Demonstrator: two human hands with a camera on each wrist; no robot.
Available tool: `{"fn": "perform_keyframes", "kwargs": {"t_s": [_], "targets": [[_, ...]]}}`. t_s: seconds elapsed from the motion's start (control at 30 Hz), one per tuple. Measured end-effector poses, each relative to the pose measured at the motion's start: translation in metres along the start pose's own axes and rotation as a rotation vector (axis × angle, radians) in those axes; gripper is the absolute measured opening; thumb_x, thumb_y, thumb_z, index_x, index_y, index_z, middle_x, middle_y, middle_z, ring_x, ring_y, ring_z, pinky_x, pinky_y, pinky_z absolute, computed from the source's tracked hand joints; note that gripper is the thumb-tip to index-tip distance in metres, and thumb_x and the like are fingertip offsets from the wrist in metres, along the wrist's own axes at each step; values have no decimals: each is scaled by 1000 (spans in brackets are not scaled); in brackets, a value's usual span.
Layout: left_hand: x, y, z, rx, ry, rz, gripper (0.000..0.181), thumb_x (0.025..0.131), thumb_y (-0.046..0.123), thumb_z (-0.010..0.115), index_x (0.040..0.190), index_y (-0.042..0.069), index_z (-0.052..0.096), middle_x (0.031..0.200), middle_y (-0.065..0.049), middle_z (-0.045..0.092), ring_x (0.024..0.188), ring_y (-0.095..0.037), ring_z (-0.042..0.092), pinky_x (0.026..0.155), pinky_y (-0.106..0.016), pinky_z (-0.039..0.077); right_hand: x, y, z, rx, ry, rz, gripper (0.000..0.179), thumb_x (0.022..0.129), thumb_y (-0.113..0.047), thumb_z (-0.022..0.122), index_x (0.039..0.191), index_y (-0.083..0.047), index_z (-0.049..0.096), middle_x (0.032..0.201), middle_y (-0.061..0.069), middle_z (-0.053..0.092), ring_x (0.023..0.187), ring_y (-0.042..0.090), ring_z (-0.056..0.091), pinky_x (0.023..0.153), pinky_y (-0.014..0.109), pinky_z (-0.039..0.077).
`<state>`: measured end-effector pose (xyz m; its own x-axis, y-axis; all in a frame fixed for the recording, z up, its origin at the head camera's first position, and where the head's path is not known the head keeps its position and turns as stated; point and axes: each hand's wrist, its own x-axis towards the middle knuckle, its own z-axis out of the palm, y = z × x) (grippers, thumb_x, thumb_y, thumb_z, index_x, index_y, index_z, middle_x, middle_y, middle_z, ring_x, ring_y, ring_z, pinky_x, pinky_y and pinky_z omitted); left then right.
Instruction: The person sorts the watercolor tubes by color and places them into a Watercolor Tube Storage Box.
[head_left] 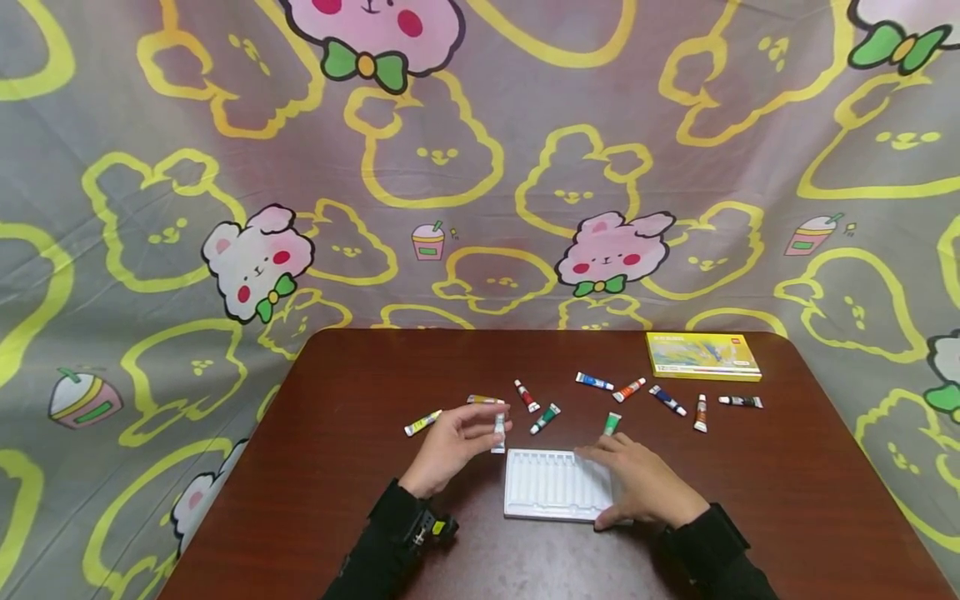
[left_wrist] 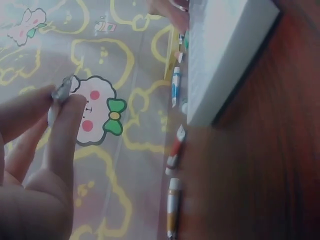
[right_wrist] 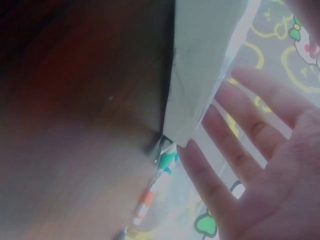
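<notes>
My left hand (head_left: 446,447) pinches a small white paint tube (head_left: 498,435) between thumb and fingers, just off the left corner of the tray. In the left wrist view the tube's silvery end (left_wrist: 63,90) pokes out from the fingertips. The white plastic tray (head_left: 555,487), with rows of narrow grooves, lies in front of me. My right hand (head_left: 651,479) spans the tray's right side, thumb at the near corner and fingers over the far one. Its fingers look straight in the right wrist view, close along the tray's side (right_wrist: 192,75). A green paint tube (head_left: 612,423) lies just beyond that hand.
Several paint tubes lie scattered beyond the tray, among them a yellow one (head_left: 423,423), a red one (head_left: 527,396), a dark green one (head_left: 545,418) and a black one (head_left: 741,402). A yellow box (head_left: 703,357) lies at the back right. Behind the table (head_left: 360,375) hangs a patterned cloth (head_left: 480,167).
</notes>
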<state>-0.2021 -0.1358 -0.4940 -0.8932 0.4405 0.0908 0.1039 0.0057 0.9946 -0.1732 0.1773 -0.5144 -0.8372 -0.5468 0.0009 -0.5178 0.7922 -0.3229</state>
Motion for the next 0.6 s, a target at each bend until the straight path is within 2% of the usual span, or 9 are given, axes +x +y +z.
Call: {"fn": "perform_keyframes", "kwargs": {"t_s": [0.2, 0.33, 0.43, 0.6], "targets": [[-3, -6, 3, -23, -41, -53, 54, 86, 9, 73, 135, -3, 54, 130, -35, 57, 118, -42, 55, 80, -27, 59, 0, 0, 0, 6, -4, 3, 97, 52, -63, 86, 134, -19, 59, 120, 4, 60, 108, 24, 49, 88, 52, 51], [-3, -12, 6, 27, -41, -69, 57, 83, 7, 76, 134, -4, 55, 133, -31, 57, 117, -39, 57, 80, -27, 59, 0, -1, -2, 5, 1, 8, 97, 52, -63, 86, 134, -19, 59, 121, 5, 60, 108, 24, 49, 88, 53, 51], [-4, -17, 10, 153, -10, -45, 54, 79, 7, 79, 128, -2, 61, 129, -26, 62, 110, -32, 63, 82, -29, 59, 0, -1, -1, 8, -5, 13, 97, 52, -63, 86, 134, -19, 59, 121, 5, 60, 108, 24, 49, 88, 53, 51], [-6, -20, 23, 474, 25, 10, 45, 72, 7, 84, 116, 5, 71, 113, -16, 71, 93, -20, 67, 78, -31, 60, -1, -2, -1, 17, -13, 18, 97, 52, -62, 86, 135, -20, 59, 122, 5, 60, 109, 25, 49, 89, 54, 50]]}}
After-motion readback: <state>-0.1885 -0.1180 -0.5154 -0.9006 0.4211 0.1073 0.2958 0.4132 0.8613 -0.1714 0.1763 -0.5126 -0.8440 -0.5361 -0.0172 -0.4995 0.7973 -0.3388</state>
